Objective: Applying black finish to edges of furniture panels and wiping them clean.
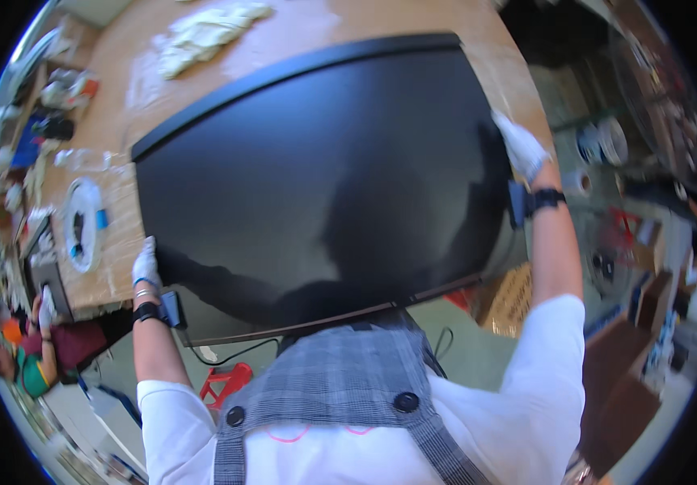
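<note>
A large black flat-screen monitor lies tilted in front of me, its dark screen facing up and reflecting my outline. A thicker black border runs along its far edge, and its near edge is close to my waist. My left hand, in a white glove, grips the left side near the lower corner. Higher up on the right side, my right hand, also gloved in white, is closed around the edge. The fingers of both hands are partly hidden behind the monitor.
A brown tabletop extends beneath and beyond the monitor. On it are a crumpled pale cloth and a whitish oval ring. Near my legs are a red stool and a cardboard box. A white bucket stands right; a co-worker is at left.
</note>
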Available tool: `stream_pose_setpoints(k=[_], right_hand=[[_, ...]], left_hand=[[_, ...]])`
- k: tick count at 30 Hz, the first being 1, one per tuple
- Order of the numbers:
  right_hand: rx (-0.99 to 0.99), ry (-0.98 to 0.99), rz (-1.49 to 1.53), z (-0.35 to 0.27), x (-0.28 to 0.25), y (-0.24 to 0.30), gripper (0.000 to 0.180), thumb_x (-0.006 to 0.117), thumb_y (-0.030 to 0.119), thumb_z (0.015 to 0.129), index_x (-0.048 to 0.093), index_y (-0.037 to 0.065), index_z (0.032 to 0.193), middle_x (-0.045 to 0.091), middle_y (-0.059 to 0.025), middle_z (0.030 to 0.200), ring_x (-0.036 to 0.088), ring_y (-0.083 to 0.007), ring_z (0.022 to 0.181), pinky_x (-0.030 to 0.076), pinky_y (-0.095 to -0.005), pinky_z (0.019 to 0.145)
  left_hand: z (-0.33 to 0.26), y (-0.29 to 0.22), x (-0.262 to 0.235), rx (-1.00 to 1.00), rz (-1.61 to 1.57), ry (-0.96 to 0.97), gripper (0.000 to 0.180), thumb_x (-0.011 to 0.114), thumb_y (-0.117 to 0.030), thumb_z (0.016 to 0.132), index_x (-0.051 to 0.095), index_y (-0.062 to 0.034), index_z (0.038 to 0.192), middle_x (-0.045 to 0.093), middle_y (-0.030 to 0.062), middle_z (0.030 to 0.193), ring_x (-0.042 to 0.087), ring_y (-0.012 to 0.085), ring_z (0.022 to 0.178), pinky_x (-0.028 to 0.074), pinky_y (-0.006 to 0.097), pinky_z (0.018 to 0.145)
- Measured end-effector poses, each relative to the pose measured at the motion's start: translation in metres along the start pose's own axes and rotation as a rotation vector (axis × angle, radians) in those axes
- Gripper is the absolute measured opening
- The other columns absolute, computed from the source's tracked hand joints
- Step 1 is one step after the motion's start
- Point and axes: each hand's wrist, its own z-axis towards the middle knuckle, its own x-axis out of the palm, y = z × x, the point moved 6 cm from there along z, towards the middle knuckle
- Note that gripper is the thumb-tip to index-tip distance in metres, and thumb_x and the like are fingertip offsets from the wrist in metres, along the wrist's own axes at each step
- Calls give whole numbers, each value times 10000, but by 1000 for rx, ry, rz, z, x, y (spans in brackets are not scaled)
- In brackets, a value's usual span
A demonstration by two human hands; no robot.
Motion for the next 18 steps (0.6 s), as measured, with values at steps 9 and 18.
stream_pose_setpoints(k=[9,18], right_hand=[[-23,-140,149,29,-19,-44,574,606,336,945,483,-33,1368,508,-92,1375,438,-200,1281,327,-329,1092],[82,80,470,34,2,-60,539,611,398,926,571,-20,1265,581,-63,1257,543,-206,1130,436,-346,993]], left_hand=[[-22,-29,33,125,34,-19,589,561,-458,920,582,8,1280,591,138,1319,547,240,1216,401,353,1032],[-112,61,-42,106,-330,-144,559,562,-488,925,671,26,1115,694,162,1090,624,250,1031,449,349,924]])
